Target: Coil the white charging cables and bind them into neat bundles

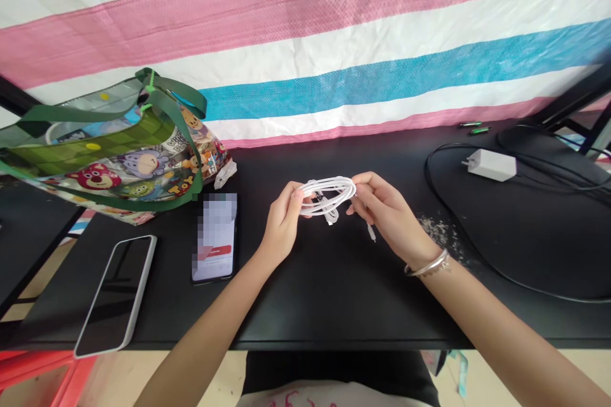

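A white cable (329, 189) is wound in an oval coil, held above the black table (334, 299). My left hand (282, 222) pinches the coil's left end between thumb and fingers. The coil's right end is gripped by the fingertips of my right hand (386, 213), which wears a silver bracelet (429, 265). A white connector (371, 233) hangs below my right fingers. Behind and below the coil, a second small white cable bundle (329, 210) shows in part; whether it lies on the table or hangs is unclear.
At the left are a cartoon bag (138, 172) with green handles, a white-edged phone (117, 296) and a lit phone (217, 241). At the right lie a white charger (491, 165), black cables (442, 203), green items (478, 131) and scattered crumbs (443, 235).
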`<state>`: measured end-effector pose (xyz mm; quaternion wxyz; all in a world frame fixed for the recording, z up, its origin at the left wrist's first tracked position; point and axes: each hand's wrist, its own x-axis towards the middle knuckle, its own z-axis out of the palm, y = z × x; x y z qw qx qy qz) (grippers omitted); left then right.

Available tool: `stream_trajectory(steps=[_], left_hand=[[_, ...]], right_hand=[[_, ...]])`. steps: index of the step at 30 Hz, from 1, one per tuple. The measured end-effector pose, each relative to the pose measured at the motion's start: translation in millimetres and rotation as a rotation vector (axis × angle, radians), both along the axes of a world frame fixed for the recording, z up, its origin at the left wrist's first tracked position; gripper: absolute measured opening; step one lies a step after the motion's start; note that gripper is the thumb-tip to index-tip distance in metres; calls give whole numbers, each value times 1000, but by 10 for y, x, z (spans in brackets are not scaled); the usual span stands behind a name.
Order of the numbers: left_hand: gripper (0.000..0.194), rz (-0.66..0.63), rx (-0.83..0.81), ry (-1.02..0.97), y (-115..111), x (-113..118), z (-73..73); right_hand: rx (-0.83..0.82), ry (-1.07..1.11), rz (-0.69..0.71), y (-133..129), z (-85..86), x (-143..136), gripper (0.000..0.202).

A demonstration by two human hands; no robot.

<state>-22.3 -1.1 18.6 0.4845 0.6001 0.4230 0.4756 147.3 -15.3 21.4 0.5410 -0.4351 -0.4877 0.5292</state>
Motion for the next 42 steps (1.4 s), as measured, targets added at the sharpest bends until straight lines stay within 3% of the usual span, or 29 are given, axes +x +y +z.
stream_trajectory(steps=[7, 11, 15, 21, 25, 34, 42], left_hand=[[38, 71, 21, 38, 32, -35, -7], [37, 90, 84, 94, 45, -58, -8], [33, 92, 125, 159, 29, -67, 7], [21, 70, 193, 306, -21, -62, 11], [20, 32, 172, 287, -25, -50, 10], [22, -58, 181, 227, -38, -35, 58], [25, 12, 131, 268, -33, -46, 32]], right_hand=[[64, -199, 20, 24, -36, 19, 24], [131, -417, 57, 1, -22, 8, 19], [185, -524, -4, -9, 2, 11, 21], [103, -373, -66, -13, 13, 17, 28], [91, -313, -77, -21, 14, 1, 35], [58, -212, -26, -5, 36, 2, 39], [12, -50, 80, -15, 65, -23, 39]])
